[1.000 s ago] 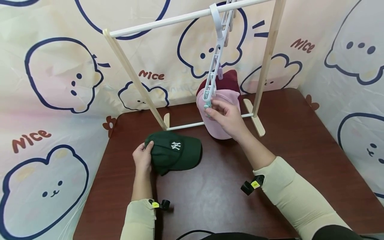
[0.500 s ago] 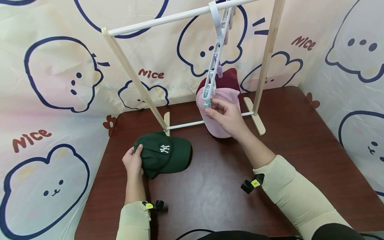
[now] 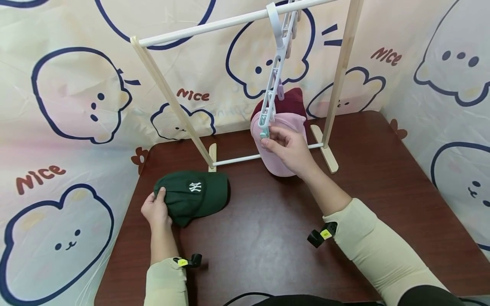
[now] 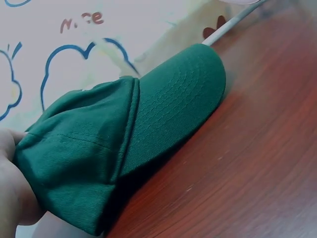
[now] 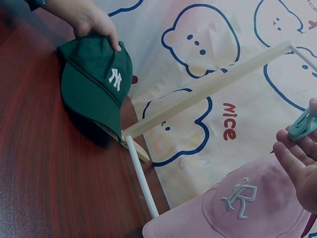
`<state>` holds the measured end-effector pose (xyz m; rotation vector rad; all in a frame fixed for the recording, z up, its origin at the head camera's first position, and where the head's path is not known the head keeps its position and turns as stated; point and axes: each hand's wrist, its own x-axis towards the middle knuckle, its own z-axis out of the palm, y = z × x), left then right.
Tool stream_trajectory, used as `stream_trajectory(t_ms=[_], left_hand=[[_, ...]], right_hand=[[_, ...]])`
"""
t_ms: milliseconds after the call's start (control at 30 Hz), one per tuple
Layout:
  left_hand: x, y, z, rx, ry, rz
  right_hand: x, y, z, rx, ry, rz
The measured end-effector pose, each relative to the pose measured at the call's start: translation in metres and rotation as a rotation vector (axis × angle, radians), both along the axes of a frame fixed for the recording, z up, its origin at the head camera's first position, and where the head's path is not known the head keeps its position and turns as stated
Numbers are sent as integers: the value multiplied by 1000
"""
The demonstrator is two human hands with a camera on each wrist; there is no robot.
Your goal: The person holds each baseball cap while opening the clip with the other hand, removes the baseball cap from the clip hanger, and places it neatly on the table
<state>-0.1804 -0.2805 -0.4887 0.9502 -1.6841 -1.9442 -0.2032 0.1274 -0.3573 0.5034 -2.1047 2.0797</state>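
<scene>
My left hand [image 3: 156, 208] grips a dark green baseball cap [image 3: 191, 195] by the back of its crown. The cap's brim points right, and a white letter logo shows on its front. In the left wrist view the brim slants up over the table. My right hand [image 3: 289, 151] pinches a mint-green clothespin [image 5: 302, 124] at the near end of a pale clip hanger [image 3: 272, 91]. Just behind those fingers hangs a pink cap [image 3: 279, 163] with a white logo, and a maroon cap [image 3: 294, 100] shows behind it.
The clip hanger hooks over the white top bar [image 3: 206, 29] of a wooden rack. Its feet [image 3: 325, 153] stand on the brown table [image 3: 252, 255], and a lower white bar [image 3: 237, 160] joins them. A cartoon-printed curtain [image 3: 76, 170] surrounds the table's back and sides.
The left hand has carried the green cap leftward, away from the pink cap. My right hand stays at the clothespin, and the hanger has hardly moved.
</scene>
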Motion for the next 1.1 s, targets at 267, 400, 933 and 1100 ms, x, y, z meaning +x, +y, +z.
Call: stream_trajectory(t_ms=[267,400,933,1100], left_hand=[[6,-24,0,199,111,245],[6,-31,-1,342,234,398],[-16,-13,-3,526,377,547],[-25,9,-4,451,260,343]], right_hand=[[-1,-1,-1,6,2,-2],[-1,-1,-1,3,4,2],[0,-2,-2,4,-1,15],[0,-3,0,5,-4,17]])
